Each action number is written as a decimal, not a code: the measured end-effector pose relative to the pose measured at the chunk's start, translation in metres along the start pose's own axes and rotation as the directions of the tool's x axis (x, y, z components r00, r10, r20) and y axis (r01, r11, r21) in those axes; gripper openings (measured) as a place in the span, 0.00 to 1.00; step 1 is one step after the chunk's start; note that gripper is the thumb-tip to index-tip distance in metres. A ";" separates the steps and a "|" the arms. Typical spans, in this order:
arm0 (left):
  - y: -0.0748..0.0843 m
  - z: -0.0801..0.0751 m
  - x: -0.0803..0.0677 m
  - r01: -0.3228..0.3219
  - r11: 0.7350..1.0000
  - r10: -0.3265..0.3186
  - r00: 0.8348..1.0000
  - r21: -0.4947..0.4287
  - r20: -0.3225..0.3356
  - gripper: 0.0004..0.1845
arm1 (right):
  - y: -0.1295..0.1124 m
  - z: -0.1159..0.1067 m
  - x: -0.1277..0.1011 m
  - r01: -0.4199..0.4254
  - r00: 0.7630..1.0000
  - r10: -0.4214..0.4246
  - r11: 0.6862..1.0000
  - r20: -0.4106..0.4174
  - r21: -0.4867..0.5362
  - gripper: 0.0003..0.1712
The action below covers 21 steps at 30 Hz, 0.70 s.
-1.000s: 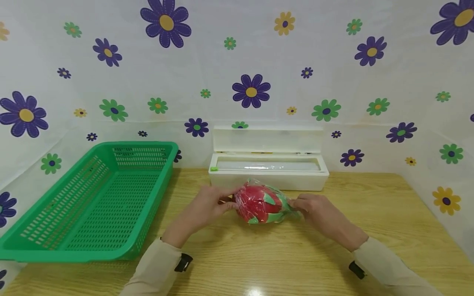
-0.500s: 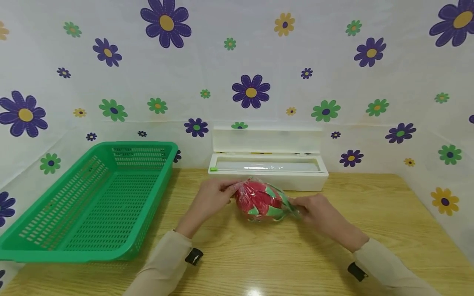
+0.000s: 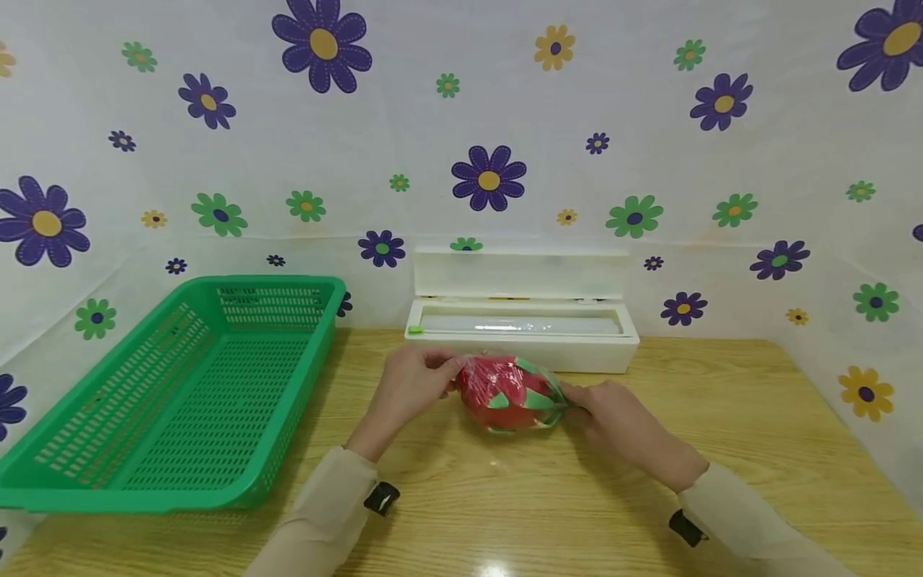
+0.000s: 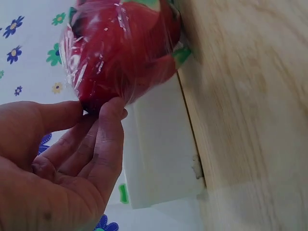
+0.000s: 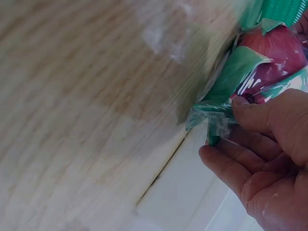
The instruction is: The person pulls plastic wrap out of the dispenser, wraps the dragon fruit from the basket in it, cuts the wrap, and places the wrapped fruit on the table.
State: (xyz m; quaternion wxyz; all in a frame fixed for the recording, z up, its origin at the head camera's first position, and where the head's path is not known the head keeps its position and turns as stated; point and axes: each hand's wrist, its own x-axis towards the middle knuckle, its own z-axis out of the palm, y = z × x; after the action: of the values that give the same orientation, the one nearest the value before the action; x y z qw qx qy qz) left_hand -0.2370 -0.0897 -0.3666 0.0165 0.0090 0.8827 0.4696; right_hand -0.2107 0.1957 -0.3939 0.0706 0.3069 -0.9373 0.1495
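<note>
1. Dragon fruit (image 3: pixel 512 393), wrapped in clear film, lies on the wooden surface (image 3: pixel 505 497) between both hands, just in front of the dispenser box.
2. Left hand (image 3: pixel 414 385): thumb and fingers pinch the film at the fruit's blunt red end; the left wrist view shows the fingertips (image 4: pixel 113 108) pressed on the wrap there.
3. Right hand (image 3: pixel 613 413): curled round the gathered film at the leafy green end; the right wrist view shows the thumb (image 5: pixel 255 113) clamping the twisted wrap.
4. Step in hand, as I judge it: sealing the loose film ends onto the fruit. The next move likely calls for smoothing those tails flat so they cling, with light pressure so the film does not tear.
5. Materials: fruit glossy red, egg-shaped, with flat green scales; film thin, wrinkled, shiny. Surface is pale wood grain, smooth with a sheen.
6. Farther left: green plastic basket (image 3: pixel 180 385), rectangular, perforated walls and floor.
7. Behind the fruit: white cling-film dispenser box (image 3: pixel 522 332), lid up, roll visible inside.
8. Beyond: white flower-print backdrop (image 3: pixel 490 176).
</note>
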 end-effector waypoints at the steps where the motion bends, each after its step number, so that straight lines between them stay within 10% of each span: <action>1: -0.001 0.000 0.002 0.007 1.000 -0.007 1.000 -0.009 0.007 0.13 | 0.000 0.000 0.001 -0.001 1.000 0.001 1.000 0.001 -0.008 0.12; 12: 0.000 -0.008 0.001 -0.111 0.985 0.106 0.993 0.130 0.045 0.17 | 0.009 -0.001 0.000 -0.035 0.998 0.028 0.988 0.048 0.151 0.24; 21: -0.002 -0.012 -0.003 -0.335 0.921 0.287 0.929 0.198 0.235 0.18 | 0.026 -0.009 -0.015 -0.067 0.997 0.059 0.975 0.043 0.212 0.22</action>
State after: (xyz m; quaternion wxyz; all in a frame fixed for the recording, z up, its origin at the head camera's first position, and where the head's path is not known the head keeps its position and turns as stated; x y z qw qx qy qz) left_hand -0.2349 -0.1010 -0.3609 0.0295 0.1990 0.9129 0.3550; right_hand -0.2138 0.2265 -0.3949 0.0155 0.2856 -0.9262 0.2458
